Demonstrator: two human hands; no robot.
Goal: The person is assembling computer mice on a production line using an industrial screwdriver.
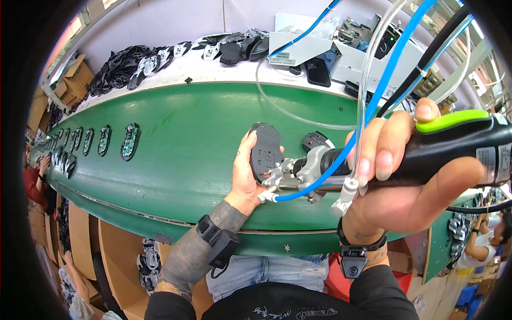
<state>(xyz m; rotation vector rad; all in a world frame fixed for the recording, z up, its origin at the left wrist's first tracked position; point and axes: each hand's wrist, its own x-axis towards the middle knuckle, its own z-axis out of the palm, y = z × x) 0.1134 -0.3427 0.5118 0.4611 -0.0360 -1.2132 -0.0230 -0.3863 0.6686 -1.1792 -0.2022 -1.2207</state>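
My left hand [244,173] grips a black computer mouse [268,143] above the green belt, its underside facing up. My right hand [408,200] is wrapped round a black electric screwdriver [453,141] with a lime-green lever. The screwdriver's metal nose [298,178], joined to a blue air hose [328,189], points left at the lower end of the mouse. Whether the bit touches a screw is hidden by the nose. Just beyond the nose, another dark mouse [316,141] lies on the belt.
Mouse halves with green circuit boards [129,142] line the green conveyor belt [197,122] at left. Black and grey shells [160,61] cover the white ledge behind, beside a phone [318,71] and a white box [304,34]. Hoses hang at right. Co-workers sit at both sides.
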